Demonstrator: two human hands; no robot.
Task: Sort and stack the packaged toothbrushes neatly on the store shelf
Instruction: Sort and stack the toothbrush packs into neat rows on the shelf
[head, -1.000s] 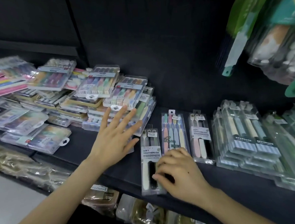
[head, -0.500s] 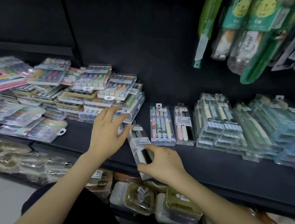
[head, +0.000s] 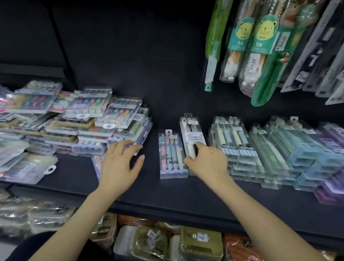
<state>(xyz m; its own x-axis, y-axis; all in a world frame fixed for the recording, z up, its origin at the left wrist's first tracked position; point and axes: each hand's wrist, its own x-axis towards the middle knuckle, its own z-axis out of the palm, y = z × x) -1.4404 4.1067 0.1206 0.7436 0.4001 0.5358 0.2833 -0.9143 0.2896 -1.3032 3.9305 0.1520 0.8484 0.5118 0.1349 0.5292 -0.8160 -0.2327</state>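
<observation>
A soft toothbrush pack (head: 193, 136) is being gripped at its near end by the right hand (head: 207, 161) — the thumb is being pressed along its nine o'clock edge, and the curled fingers (head: 197, 146) are being laid over its face. The pack is being held lengthwise on the black shelf (head: 170, 191), and two brushes are being shown inside it. Just beside it, at nine o'clock, one four-brush pack (head: 171, 154) is being left flat, with four coloured handles being shown side by side. At three o'clock, a stack of pale packs (head: 233, 141) is being kept close against the hand; whether it is being touched cannot be told. The left hand (head: 118, 165) is being held released, with all five digits spread and nothing grasped — its tips are being set at the near edge of the lowest packs of the colourful pile (head: 99, 117) at ten o'clock. At one o'clock, two bear-faced packs (head: 244, 36) are being displayed hanging above the shelf.
</observation>
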